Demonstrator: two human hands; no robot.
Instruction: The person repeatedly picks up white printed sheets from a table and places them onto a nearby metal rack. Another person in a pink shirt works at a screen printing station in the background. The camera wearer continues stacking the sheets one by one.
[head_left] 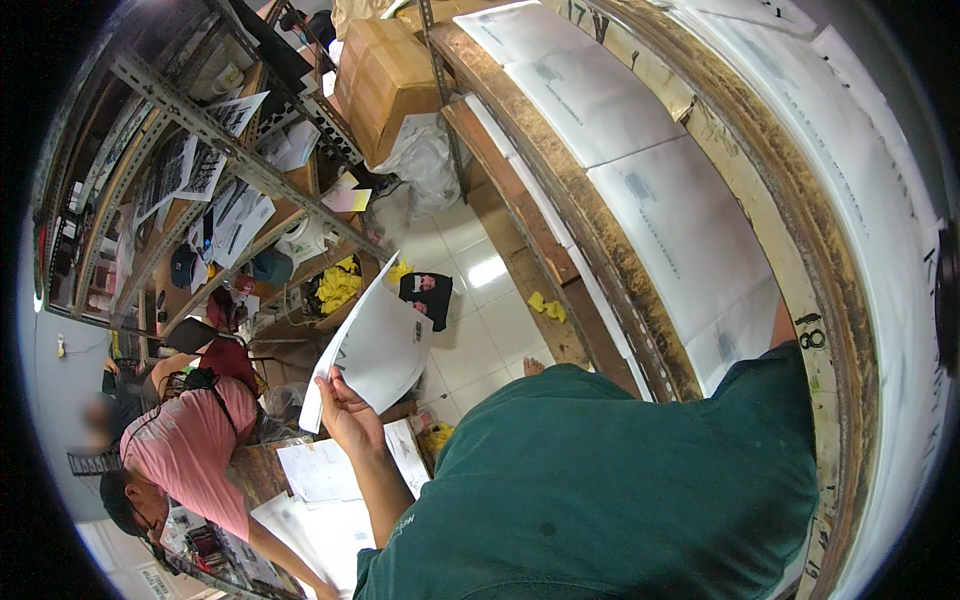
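Note:
My left hand (352, 415) is raised and closed on the edge of some white paper sheets (385, 345), pinching them between thumb and fingers. The sheets bend and stand up from the hand, with small dark print on them. Below the hand, more white papers (320, 472) lie on a wooden table (258, 470). My right arm (783, 325) shows only as a bit of skin beyond the green sleeve, at the edge of a long worn board; its hand is hidden. White printed sheets (680, 240) lie in a row along that board.
A person in a pink shirt (190, 435) leans over the table at left, one arm reaching across papers. Metal shelving (200, 120) holds papers and clutter. A cardboard box (385, 85) and plastic bag (425, 165) stand ahead. Black printed fabric (427, 298) lies near the tiled floor (480, 325).

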